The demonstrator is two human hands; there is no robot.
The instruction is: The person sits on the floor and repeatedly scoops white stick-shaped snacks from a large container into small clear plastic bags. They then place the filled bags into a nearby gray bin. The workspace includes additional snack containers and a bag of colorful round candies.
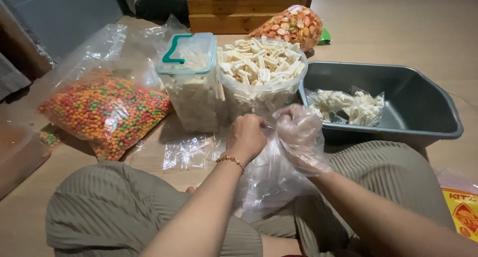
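Both forearms come in from the bottom edge and meet just in front of the round tub point(262, 95). The left hand point(247, 136) is bare, a thin gold bracelet point(230, 160) at the wrist, knuckles up, fingers curled together and pinched on the top of a clear bag point(269, 180). The right hand point(298, 132) wears a loose, crinkled plastic glove; its fingers are bunched on the same bag's edge, touching the left hand's side. The bag is thin, glossy film, sagging down between the knees over ribbed olive trousers point(109, 207).

The tub is clear plastic, heaped with pale, chalky sticks point(261, 63), short and square-cut. Touching the tub's left side stands a square box point(191, 82), clear, full of the same sticks, with a pale lid and green handle. Left of that, well off from the tub, lies a big soft bag of tiny red, orange and green balls point(107, 112). Right of the tub sits a grey bin point(423, 117), smooth, rounded corners, holding two small filled packets point(348, 107). Behind the tub, a bag of orange-rimmed crackers point(294, 25) leans. Small flat empty bags point(186, 155) lie on the wooden floor in front of the box.
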